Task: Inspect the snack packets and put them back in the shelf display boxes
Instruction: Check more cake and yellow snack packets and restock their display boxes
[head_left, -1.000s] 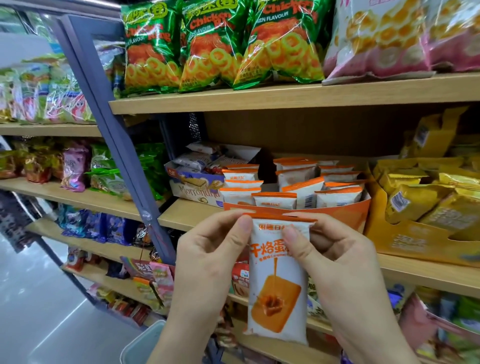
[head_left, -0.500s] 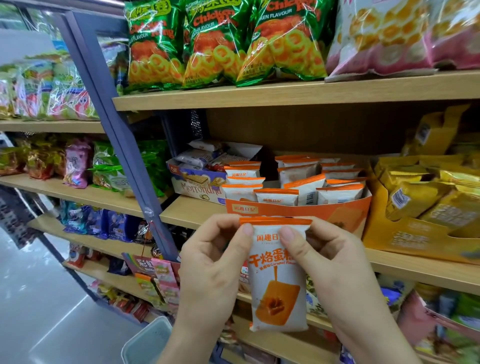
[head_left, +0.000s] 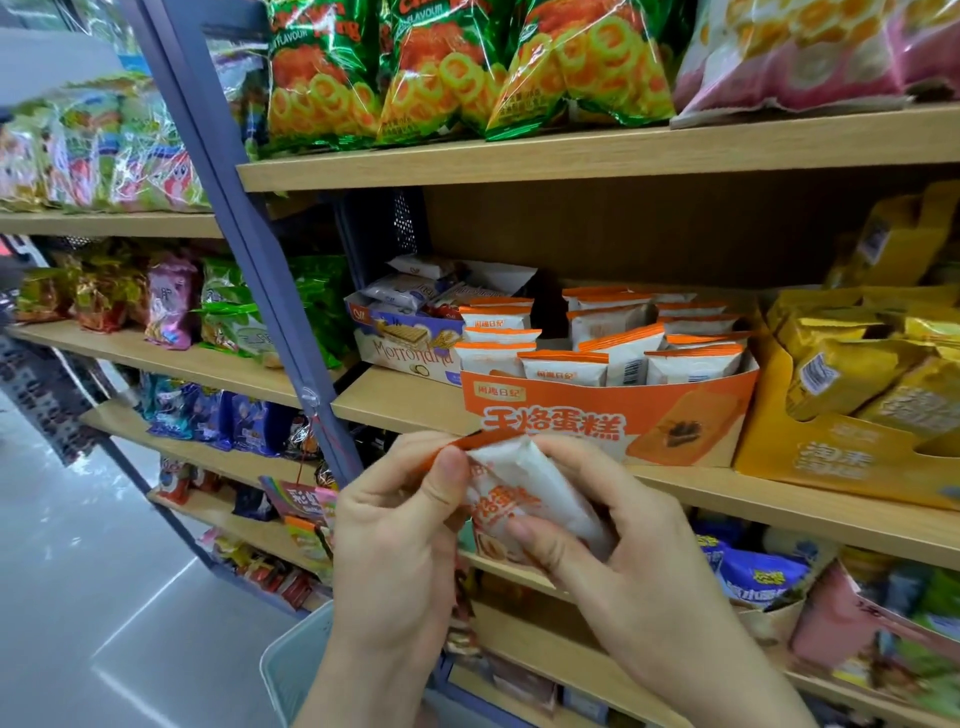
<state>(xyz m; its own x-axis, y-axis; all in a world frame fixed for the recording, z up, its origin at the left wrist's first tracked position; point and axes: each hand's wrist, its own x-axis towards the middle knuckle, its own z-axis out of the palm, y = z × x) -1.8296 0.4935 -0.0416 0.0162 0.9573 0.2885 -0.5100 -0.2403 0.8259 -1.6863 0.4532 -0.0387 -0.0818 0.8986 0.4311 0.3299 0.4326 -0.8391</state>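
Head-worn view of snack shelving in a shop. Low in the middle of the frame, two bare hands hold one small white snack packet (head_left: 524, 493) with an orange top seal and orange print. The left hand (head_left: 400, 535) pinches the packet's upper edge, with the thumb on the orange seal. The right hand (head_left: 639, 571) grips the body, its thumb laid across the printed face and its fingers (head_left: 597, 467) curled over the far side. The packet is tilted, its top leaning toward eleven o'clock, and its wrapper creases between the two grips. It is in the air in front of the wooden shelf (head_left: 779, 506), not in any box. At one o'clock from the hands, on that shelf, stands the orange display box (head_left: 613, 415), where matching packets (head_left: 566, 366) stand upright in rows with a dark gap behind the front ones. At the box's nine o'clock is a blue-and-white wafer box (head_left: 410, 348), and at its three o'clock a yellow display box (head_left: 831, 460) of gold packets. Green bags (head_left: 441, 67) of ring snacks fill the shelf at twelve o'clock, and a pale bin (head_left: 296, 670) sits at six o'clock below the wrists. The step looks like the inspection itself. To do it well, the grip should stay light and near the seals so the cake inside is not crushed. Both faces and the end seams should be turned into view. The packet then goes up toward one o'clock, seal uppermost, into the gap without tipping the front row.
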